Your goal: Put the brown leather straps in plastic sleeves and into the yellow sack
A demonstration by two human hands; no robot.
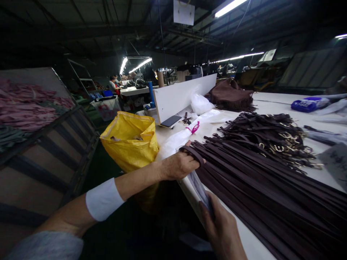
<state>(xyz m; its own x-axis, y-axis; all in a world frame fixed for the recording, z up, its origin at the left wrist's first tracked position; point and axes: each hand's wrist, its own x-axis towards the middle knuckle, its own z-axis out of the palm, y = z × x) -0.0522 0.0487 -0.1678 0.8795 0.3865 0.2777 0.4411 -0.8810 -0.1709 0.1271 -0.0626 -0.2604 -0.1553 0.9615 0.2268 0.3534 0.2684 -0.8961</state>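
My left hand (180, 165) is closed around a looped dark brown strap (195, 153), just over the near edge of the white table. Below and to the right, my right hand (223, 227) grips a clear plastic bag (199, 187), thumb on one side and fingers on the other. The bag stretches up toward my left hand. Beside both hands lies a wide row of long dark brown straps (260, 180). Behind them is a pile of shorter dark straps with gold-coloured hooks (282, 139).
A yellow sack (130, 141) stands open left of the table (268, 97). White plastic tied with pink ribbon (176, 141), a phone (171, 121), a white upright board (184, 95), brown fringed material (231, 95) and a blue package (309, 104) are on it. A cart with pink cloth (29, 104) is far left.
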